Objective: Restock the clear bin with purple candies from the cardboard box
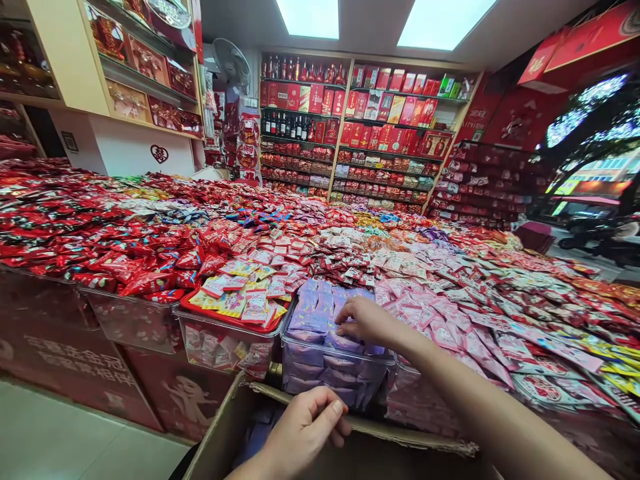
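Observation:
My right hand [363,321] reaches into a clear plastic bin [330,353] of purple packets [315,312]. Its bent fingers and thumb close on a packet near the bin's right half; the fingertips are partly hidden. Several packets there stand in neat rows, and more show through the bin's front wall. Nearer to me, my left hand [313,423] hangs over an open cardboard box [223,417], its fingers curled and the thumb against them, with nothing visible in the grip. Inside the box, at its left, lie some purple packets [257,430] in shadow.
Left of the purple bin stands a bin with a red tray [187,303] of yellow and pink packets. Pink packets [440,327] heap up on the right. Red packets [145,263] cover the display further left. Shelves [345,133] with bottles and red boxes line the back wall.

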A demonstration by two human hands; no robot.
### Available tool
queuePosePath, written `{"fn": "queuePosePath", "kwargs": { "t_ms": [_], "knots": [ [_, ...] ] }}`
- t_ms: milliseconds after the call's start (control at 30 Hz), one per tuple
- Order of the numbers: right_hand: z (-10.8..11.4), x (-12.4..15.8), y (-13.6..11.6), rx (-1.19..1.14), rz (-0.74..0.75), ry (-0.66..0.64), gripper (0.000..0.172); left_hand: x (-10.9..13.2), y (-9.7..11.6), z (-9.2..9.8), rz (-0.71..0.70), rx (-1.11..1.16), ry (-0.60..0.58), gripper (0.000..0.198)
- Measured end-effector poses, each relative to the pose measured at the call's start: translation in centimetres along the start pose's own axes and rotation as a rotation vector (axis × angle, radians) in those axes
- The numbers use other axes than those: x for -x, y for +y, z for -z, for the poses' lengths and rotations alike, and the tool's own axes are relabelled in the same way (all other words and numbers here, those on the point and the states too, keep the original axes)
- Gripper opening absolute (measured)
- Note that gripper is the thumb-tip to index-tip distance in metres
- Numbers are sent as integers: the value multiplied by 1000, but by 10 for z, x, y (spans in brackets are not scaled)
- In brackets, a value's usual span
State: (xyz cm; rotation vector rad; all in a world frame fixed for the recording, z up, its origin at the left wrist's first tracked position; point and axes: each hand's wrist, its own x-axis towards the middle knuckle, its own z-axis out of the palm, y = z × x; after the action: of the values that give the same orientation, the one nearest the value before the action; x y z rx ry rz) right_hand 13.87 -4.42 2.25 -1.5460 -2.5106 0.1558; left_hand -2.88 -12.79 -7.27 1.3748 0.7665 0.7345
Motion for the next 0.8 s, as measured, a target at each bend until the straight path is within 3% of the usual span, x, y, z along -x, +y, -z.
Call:
{"fn": "queuePosePath", "kwargs": {
  "t_ms": [267,533,800],
  "knots": [
    [7,7,2,21,-24,-14,17,1,2,-1,3,-27,0,31],
    [22,29,-6,-59,-26,140,16,1,1,0,-18,-60,-13,29],
    [-1,28,-15,-57,52,85,14,2,1,-2,-24,-83,-10,26]
  ]
}}
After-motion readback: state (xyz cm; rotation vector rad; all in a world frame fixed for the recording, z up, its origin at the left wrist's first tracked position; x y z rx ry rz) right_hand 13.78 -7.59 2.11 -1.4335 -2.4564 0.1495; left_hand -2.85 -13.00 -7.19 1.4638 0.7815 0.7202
